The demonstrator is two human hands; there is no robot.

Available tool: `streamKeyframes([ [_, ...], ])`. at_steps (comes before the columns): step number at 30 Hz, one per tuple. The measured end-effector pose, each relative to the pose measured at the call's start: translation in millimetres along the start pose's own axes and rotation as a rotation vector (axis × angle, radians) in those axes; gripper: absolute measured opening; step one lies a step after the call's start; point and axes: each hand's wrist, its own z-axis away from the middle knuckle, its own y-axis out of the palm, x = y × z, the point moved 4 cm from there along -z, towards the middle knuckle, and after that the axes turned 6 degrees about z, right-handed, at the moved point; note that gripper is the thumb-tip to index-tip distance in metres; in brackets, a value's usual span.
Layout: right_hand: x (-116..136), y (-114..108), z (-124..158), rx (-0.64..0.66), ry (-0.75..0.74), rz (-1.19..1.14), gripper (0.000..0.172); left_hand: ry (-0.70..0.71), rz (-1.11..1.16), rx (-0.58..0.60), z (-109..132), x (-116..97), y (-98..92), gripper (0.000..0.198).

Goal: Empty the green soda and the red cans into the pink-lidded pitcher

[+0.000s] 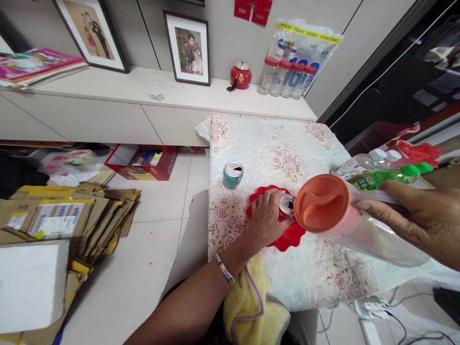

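My left hand [266, 216] is wrapped round a red drink can [286, 206] with its top opened, held upright over a scalloped red plate [285, 241]. In my right hand [413, 215] is the handle of a clear plastic pitcher [381, 239], tilted far over to the left. Its orange lid [322, 203] touches or nearly touches the can's top; I cannot make out any stream of liquid. A green drink can [233, 175], also opened, stands on the flowered tablecloth [251, 143] to the left of the plate.
A yellow towel [257, 302] lies over the table's near edge. Bottles with green caps [409, 172] stand at the right. Along the wall, a white cabinet [115, 96] carries red-lidded glass jars [285, 79] and a red pot [240, 75]. Flattened cardboard [93, 220] is stacked on the left.
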Motion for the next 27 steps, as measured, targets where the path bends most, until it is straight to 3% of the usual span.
streamKeyframes([
  [15, 4.3, -0.2, -4.3, -0.019, -0.041, 0.037, 0.057, 0.004, 0.004, 0.002, 0.0, 0.6, 0.3, 0.066],
  [27, -0.5, 1.7, 2.6, 0.008, 0.009, -0.005, 0.058, -0.001, 0.004, 0.006, 0.7, -0.4, -0.4, 0.066],
])
